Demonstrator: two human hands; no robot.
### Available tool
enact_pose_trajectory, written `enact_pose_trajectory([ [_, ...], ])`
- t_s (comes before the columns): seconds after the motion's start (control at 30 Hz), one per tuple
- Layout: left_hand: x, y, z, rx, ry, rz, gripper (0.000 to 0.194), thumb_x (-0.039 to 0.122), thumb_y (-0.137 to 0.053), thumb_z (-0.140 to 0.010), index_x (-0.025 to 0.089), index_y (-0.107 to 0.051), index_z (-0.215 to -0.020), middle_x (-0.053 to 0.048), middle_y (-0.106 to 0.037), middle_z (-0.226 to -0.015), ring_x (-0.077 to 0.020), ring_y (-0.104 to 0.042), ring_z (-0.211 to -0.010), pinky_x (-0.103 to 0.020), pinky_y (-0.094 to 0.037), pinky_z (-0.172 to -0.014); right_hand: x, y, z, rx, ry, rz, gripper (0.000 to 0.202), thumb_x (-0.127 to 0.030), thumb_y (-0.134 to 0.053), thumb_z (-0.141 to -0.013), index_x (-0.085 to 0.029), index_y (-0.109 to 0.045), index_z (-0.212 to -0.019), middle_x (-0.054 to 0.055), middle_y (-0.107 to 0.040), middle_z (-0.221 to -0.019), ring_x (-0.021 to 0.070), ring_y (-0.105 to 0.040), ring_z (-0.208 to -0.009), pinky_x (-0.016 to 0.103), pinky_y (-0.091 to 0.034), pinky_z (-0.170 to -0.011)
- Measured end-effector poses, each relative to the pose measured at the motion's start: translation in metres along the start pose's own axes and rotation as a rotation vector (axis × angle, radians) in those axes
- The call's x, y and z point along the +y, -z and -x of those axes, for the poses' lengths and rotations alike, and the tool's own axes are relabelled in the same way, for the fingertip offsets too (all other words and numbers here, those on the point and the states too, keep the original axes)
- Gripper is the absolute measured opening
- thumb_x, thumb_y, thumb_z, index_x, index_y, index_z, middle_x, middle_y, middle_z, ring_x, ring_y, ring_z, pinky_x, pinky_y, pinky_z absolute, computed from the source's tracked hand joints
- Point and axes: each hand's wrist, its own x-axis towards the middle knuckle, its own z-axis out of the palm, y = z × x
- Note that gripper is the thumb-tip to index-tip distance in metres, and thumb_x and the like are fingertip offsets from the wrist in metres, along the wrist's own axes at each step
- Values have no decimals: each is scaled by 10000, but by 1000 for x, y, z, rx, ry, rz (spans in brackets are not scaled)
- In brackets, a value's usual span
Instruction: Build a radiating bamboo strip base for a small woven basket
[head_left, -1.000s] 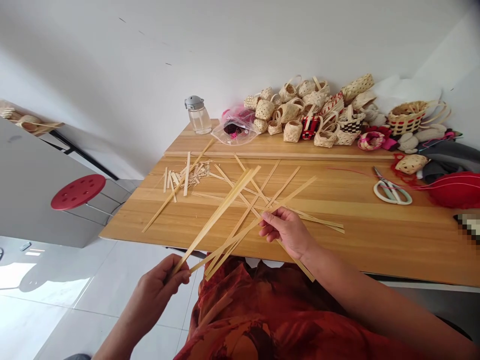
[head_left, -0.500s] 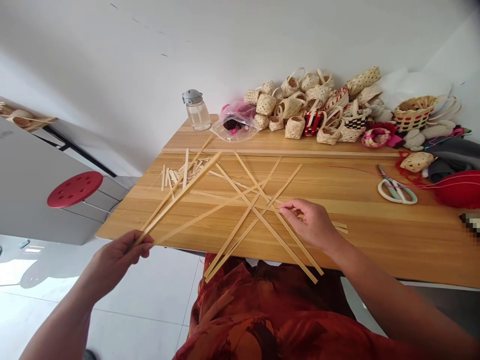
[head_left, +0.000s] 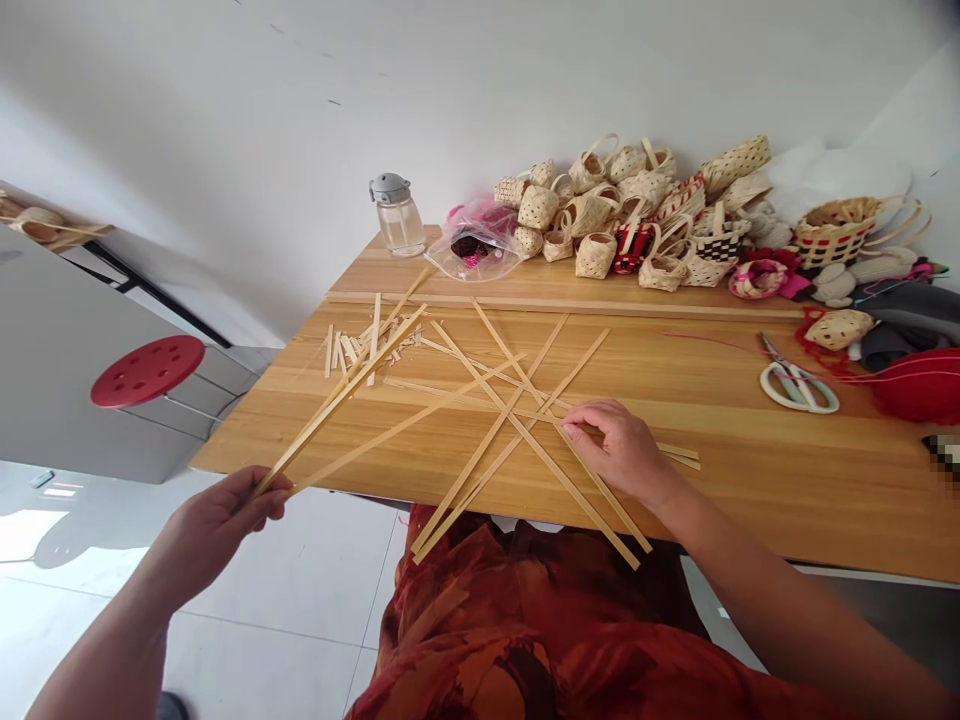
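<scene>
Long flat bamboo-like strips (head_left: pixel 580 489) lie crossed in a loose star on the wooden table (head_left: pixel 757 480), with several ends reaching past its front edge. My left hand (head_left: pixel 234 500), off the table's left front corner, is closed around a few loose strips (head_left: pixel 337 405) that slant up over the table. One thin strip (head_left: pixel 390 433) runs from that hand toward the crossing. At the right side of the crossing, my right hand (head_left: pixel 613 445) pinches the end of a strip (head_left: pixel 517 408) lying crosswise. Its fingertips partly hide the grip.
Short strip scraps (head_left: pixel 352 350) lie at the table's left. Small woven baskets (head_left: pixel 596 255), a plastic bag (head_left: pixel 480 250) and a bottle (head_left: pixel 400 220) stand along the back. White-handled scissors (head_left: pixel 799 388) and red yarn (head_left: pixel 919 385) are at right. A red stool (head_left: pixel 148 370) stands left.
My left hand has moved left and slightly down, drawing its strips with it; the thin strip's far end has pulled back toward the crossing. My right hand stays nearly in place.
</scene>
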Motion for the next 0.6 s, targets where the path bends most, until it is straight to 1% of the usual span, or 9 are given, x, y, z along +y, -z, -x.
enact_pose_trajectory([
  [0.17, 3, -14, 9, 51, 16, 46, 411, 618, -601, -780, 240, -643, -935, 14, -662, -730, -209, -610, -766, -315, -476, -738, -2, -1, 1, 7, 37, 3, 169, -267, -564, -953, -248, -713, -877, 56, -757, -937, 247, -684, -925, 436, -531, -882],
  [0.27, 1, -16, 9, 63, 18, 60, 415, 615, -606, -772, 235, -649, -932, 14, -666, -720, -209, -619, -757, -314, -481, -731, -2, -1, 1, 22, 38, 8, 166, -267, -569, -949, -252, -715, -872, 53, -757, -929, 247, -689, -918, 436, -536, -876],
  [0.43, -11, -6, 3, -24, 39, 31, 417, 593, -650, -758, 241, -666, -982, 0, -703, -774, -229, -650, -812, -314, -502, -761, 3, 0, 6, 27, 36, 18, 156, -262, -574, -953, -256, -710, -877, 50, -761, -950, 243, -694, -930, 436, -534, -895],
  [0.6, -20, 11, -2, -92, 35, 10, 454, 642, -651, -755, 242, -677, -968, -10, -712, -786, -233, -654, -824, -316, -518, -782, 6, 0, 9, 22, 39, 22, 150, -258, -577, -956, -258, -708, -883, 53, -756, -952, 243, -691, -940, 440, -536, -902],
])
